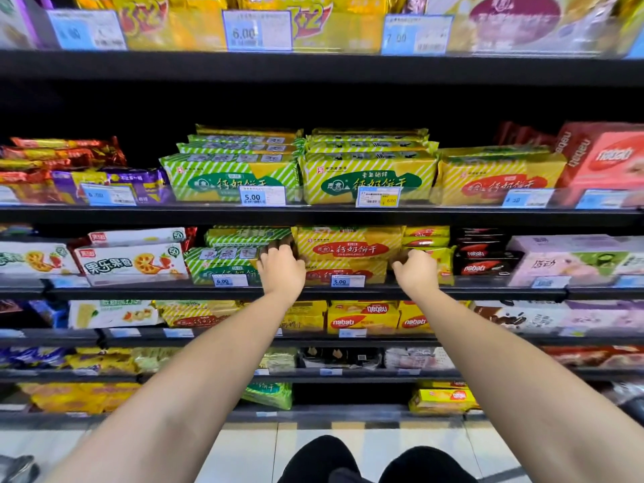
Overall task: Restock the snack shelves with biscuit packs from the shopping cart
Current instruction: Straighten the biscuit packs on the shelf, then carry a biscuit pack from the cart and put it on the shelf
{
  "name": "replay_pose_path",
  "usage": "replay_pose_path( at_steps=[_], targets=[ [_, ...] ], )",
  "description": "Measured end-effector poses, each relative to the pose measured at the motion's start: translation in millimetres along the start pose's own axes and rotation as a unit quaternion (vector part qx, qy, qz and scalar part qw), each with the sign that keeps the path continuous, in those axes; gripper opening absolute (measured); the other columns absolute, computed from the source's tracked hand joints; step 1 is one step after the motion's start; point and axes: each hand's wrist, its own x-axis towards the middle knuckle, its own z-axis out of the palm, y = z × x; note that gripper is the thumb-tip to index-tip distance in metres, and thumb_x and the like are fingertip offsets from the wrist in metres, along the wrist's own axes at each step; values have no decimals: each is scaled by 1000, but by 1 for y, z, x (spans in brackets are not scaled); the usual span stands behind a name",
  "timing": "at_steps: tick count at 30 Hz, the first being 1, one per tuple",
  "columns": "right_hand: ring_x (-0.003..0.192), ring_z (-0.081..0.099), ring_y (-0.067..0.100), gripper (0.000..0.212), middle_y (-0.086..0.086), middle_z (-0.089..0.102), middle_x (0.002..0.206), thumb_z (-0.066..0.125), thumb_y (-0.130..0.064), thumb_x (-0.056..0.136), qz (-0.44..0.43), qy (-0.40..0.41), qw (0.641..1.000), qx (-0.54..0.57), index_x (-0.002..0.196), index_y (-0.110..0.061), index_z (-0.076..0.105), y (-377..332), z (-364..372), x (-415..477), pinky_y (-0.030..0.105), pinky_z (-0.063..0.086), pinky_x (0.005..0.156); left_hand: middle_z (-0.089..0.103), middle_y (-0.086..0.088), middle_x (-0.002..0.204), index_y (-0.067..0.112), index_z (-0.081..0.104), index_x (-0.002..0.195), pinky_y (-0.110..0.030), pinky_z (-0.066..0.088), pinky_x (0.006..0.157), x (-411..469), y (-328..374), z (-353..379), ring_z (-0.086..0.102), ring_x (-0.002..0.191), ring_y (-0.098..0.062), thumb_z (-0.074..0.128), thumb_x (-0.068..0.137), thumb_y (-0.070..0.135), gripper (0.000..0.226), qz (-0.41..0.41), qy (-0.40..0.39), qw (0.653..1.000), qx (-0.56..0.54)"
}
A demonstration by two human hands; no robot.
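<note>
A yellow biscuit pack with a red oval label lies on top of a like pack on the shelf at chest height. My left hand curls its fingers round the pack's left end, next to green-striped packs. At the pack's right end my right hand has its fingers curled round it, beside small yellow packs. Both forearms reach straight forward. The fingertips are hidden behind the pack. No shopping cart is in view.
One shelf up stand green-striped packs and yellow ones. Black Nabati boxes sit right of my right hand, white fruit-biscuit boxes to the left. Price tags line the shelf edges. Lower shelves hold more packs; pale floor tiles lie below.
</note>
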Motion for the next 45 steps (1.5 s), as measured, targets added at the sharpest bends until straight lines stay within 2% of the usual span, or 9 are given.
replay_pose_path(
  at_steps=[6,9,15,18,29,34,38,41,45],
  targets=[
    [99,66,32,34,14,68,114,59,-32,99,-65,-83,993,-47,122,-7,67,-14,-14,-19,35,53,77,59,-9,125,14,60,125,-49,42,104,-18,0,-19,48,124,-32,59,98,42,39,19,-30,999,17],
    [103,65,30,29,10,66,118,58,-33,99,-118,-116,982,-95,118,-14,69,-29,-24,-33,39,56,84,58,-5,131,21,62,127,-45,45,101,-33,-2,-33,48,126,-29,57,99,39,33,48,-83,995,33],
    [120,56,31,37,9,58,129,54,-35,100,-207,-190,944,-174,132,-17,60,-64,-45,-59,44,53,95,58,-4,130,21,57,134,-45,44,100,-62,1,-78,53,121,-27,48,101,41,39,147,-158,961,173],
    [120,54,32,40,9,55,131,50,-36,101,-242,-229,918,-215,137,-19,54,-87,-49,-73,45,51,94,58,-5,129,22,55,133,-46,42,101,-75,-6,-104,52,120,-29,43,101,43,40,157,-190,941,232],
    [121,51,33,39,9,55,129,47,-39,101,-379,-305,828,-280,133,-18,54,-224,18,-171,45,45,95,53,-8,133,21,50,134,-47,36,104,-108,-155,-209,48,124,-32,38,102,41,40,10,-234,945,227],
    [124,51,34,43,9,54,134,48,-38,99,-426,-332,795,-276,139,-22,52,-343,79,-254,43,45,97,47,-7,145,19,48,141,-48,30,111,-116,-273,-290,39,134,-32,37,104,41,45,-61,-224,952,201],
    [125,53,34,39,11,54,137,46,-36,101,-490,-333,759,-269,135,-20,56,-449,121,-331,43,50,95,52,-10,138,16,52,137,-48,32,107,-126,-373,-374,44,129,-34,42,102,41,44,-110,-203,949,215],
    [121,57,33,39,10,58,133,45,-33,99,-536,-330,728,-271,135,-24,55,-520,149,-385,38,49,85,53,-8,135,20,55,134,-46,37,107,-137,-443,-428,47,128,-34,42,101,40,41,-166,-166,948,213],
    [125,54,33,37,11,56,131,47,-33,99,-590,-359,680,-246,132,-22,57,-599,192,-442,42,49,96,54,-8,134,21,54,133,-46,38,107,-147,-518,-476,49,126,-34,42,100,39,39,-236,-135,942,200]
  ],
)
